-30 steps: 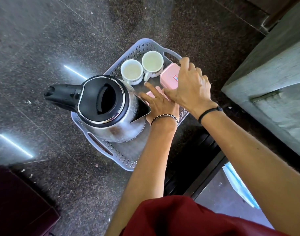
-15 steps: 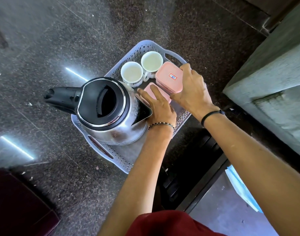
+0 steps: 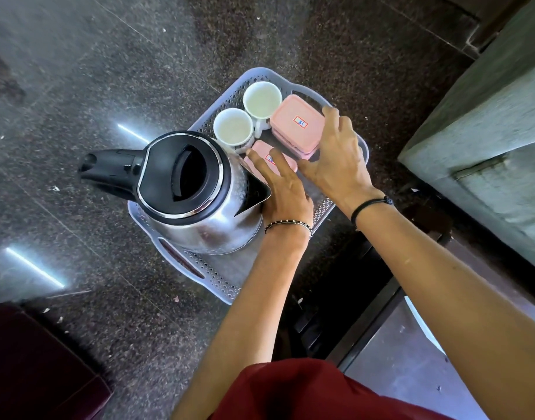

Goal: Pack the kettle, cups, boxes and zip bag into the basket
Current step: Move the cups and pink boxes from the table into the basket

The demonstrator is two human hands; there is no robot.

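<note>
A grey perforated basket (image 3: 199, 268) sits on the dark stone floor. Inside it stands a steel kettle (image 3: 196, 201) with a black lid and handle, and behind it two white cups (image 3: 233, 127) (image 3: 262, 97). A pink box (image 3: 296, 122) with a small label lies at the far right of the basket. A second pink box (image 3: 286, 162) lies nearer, partly under my fingers. My left hand (image 3: 286, 192) rests flat on the nearer box with fingers spread. My right hand (image 3: 336, 156) hovers beside the far box, fingers apart, fingertips at its right edge. No zip bag is visible.
A grey concrete block (image 3: 487, 131) rises on the right. A dark metal frame (image 3: 351, 322) lies near my right arm. A dark maroon object (image 3: 32, 365) fills the lower left corner. Dark floor stretches to the left and behind the basket.
My right hand has slid off the top of the far pink box, which now shows fully with its label. My left hand stays on the nearer box.
</note>
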